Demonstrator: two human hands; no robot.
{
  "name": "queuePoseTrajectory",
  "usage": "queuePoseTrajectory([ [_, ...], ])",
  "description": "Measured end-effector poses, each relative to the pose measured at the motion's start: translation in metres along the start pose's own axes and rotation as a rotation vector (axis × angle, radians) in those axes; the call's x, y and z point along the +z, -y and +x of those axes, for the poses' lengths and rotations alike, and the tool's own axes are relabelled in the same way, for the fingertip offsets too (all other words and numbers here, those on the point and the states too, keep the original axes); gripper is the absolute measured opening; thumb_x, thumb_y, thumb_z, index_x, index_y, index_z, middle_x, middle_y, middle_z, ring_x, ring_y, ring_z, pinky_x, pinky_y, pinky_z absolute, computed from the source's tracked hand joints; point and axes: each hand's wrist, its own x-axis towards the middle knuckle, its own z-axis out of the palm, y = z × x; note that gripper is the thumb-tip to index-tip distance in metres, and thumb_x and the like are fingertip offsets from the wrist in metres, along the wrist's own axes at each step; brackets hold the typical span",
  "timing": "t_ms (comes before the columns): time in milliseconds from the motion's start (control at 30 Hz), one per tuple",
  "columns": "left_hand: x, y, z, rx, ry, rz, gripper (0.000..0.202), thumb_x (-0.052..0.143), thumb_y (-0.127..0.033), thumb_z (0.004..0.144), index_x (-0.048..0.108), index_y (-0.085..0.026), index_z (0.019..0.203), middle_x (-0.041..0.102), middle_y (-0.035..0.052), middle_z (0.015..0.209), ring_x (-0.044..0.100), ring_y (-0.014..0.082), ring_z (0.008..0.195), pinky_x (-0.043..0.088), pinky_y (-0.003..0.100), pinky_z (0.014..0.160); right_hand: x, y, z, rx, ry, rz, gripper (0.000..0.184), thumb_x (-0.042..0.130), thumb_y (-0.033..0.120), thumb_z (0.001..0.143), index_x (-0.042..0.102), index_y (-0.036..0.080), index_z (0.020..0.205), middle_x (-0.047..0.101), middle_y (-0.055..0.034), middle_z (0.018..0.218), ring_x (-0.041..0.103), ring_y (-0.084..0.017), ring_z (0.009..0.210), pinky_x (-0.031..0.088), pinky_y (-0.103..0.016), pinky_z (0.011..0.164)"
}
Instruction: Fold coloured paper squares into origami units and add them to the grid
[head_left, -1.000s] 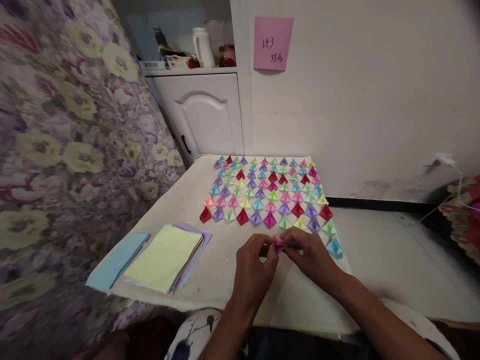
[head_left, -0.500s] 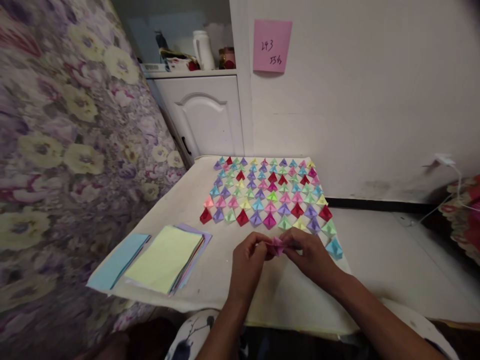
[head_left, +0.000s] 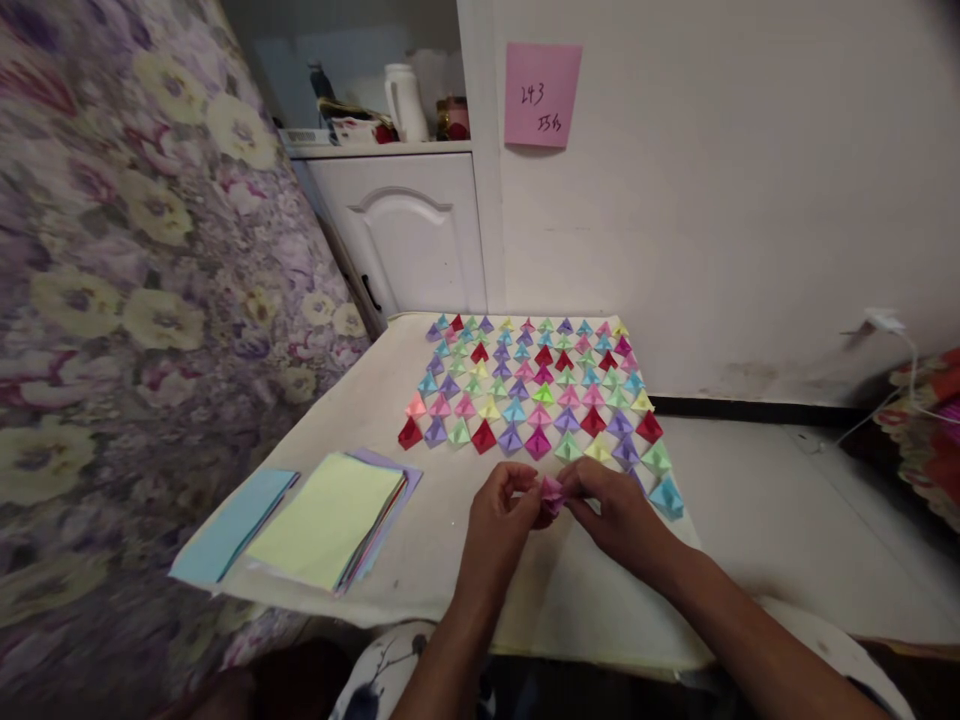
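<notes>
A small pink folded paper piece (head_left: 552, 492) is held between both hands, just above the near part of the table. My left hand (head_left: 508, 505) pinches its left side with thumb and fingers. My right hand (head_left: 606, 500) grips its right side between thumb and forefinger. Beyond the hands, rows of small folded paper pieces (head_left: 538, 441) in red, purple, green, yellow, blue and pink cover the far part of the table. A blue folded piece (head_left: 667, 497) lies by my right wrist.
A stack of coloured paper sheets (head_left: 330, 520), yellow on top, lies on the cream-covered table (head_left: 427, 560) at the left. Beside it is a narrower blue stack (head_left: 234, 524). A pink note (head_left: 541, 95) hangs on the wall, and a floral curtain (head_left: 172, 320) borders the left.
The pink folded piece has turned slightly between my fingers, and my left fingers have shifted around it. Both hands stay in nearly the same place.
</notes>
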Motion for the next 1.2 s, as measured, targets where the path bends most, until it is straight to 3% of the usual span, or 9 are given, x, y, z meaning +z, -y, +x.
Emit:
queuePoseTrajectory([
  [267,-0.002,0.004,0.002,0.000,0.046,0.026,0.025,0.056,-0.015,0.063,0.059,-0.015,0.088,0.061,0.0046,0.085,0.059,0.0165,0.076,0.051,0.029,0.067,0.000,0.002,0.001,0.062,0.016,-0.044,0.015,0.051,0.005,0.076,0.050,0.021,0.077,0.056,0.0022,0.074,0.054,-0.012,0.066,0.040,-0.024,0.061],
  [467,0.000,0.008,0.001,-0.007,0.036,0.020,0.026,0.049,-0.008,0.064,0.058,-0.015,0.088,0.062,0.0040,0.081,0.059,0.0145,0.072,0.049,0.028,0.068,0.003,0.001,0.000,0.051,0.030,-0.060,0.016,0.050,0.004,0.076,0.052,0.020,0.077,0.057,0.0017,0.074,0.053,-0.012,0.066,0.039,-0.023,0.060],
  [600,0.001,0.013,0.004,0.006,0.019,0.025,0.022,0.052,-0.011,0.068,0.057,-0.015,0.089,0.062,0.0048,0.082,0.060,0.0153,0.072,0.049,0.029,0.067,0.004,-0.001,0.000,0.056,0.026,-0.077,0.016,0.050,0.004,0.075,0.052,0.020,0.078,0.057,0.0017,0.074,0.053,-0.012,0.066,0.039,-0.023,0.060],
  [833,-0.001,0.019,0.005,0.114,-0.003,0.127,0.017,0.055,-0.018,0.073,0.053,-0.018,0.090,0.061,0.0032,0.086,0.061,0.0165,0.076,0.049,0.029,0.068,0.004,-0.002,-0.001,0.093,0.009,-0.128,0.013,0.051,0.008,0.076,0.053,0.020,0.076,0.056,0.0021,0.070,0.053,-0.012,0.064,0.038,-0.023,0.059],
  [967,0.001,0.017,0.002,0.218,-0.030,0.281,0.012,0.048,-0.012,0.075,0.053,-0.020,0.083,0.060,0.0016,0.087,0.060,0.0152,0.078,0.047,0.027,0.069,0.004,-0.003,-0.001,0.123,0.005,-0.148,0.013,0.051,0.007,0.075,0.053,0.020,0.075,0.057,0.0020,0.070,0.053,-0.012,0.063,0.038,-0.023,0.059],
  [1067,0.003,0.013,-0.001,0.312,-0.016,0.404,0.020,0.043,-0.005,0.072,0.056,-0.020,0.075,0.059,0.0008,0.084,0.059,0.0133,0.076,0.046,0.026,0.070,0.005,-0.003,-0.001,0.135,0.002,-0.158,0.014,0.050,0.007,0.074,0.054,0.020,0.075,0.057,0.0018,0.069,0.054,-0.013,0.064,0.038,-0.022,0.059],
  [1200,0.004,0.012,-0.002,0.359,-0.021,0.508,0.025,0.042,-0.003,0.072,0.059,-0.020,0.078,0.060,0.0005,0.081,0.059,0.0126,0.073,0.045,0.024,0.067,0.005,-0.003,0.000,0.147,0.002,-0.151,0.014,0.051,0.007,0.074,0.055,0.020,0.075,0.058,0.0016,0.069,0.055,-0.013,0.063,0.038,-0.022,0.058],
])
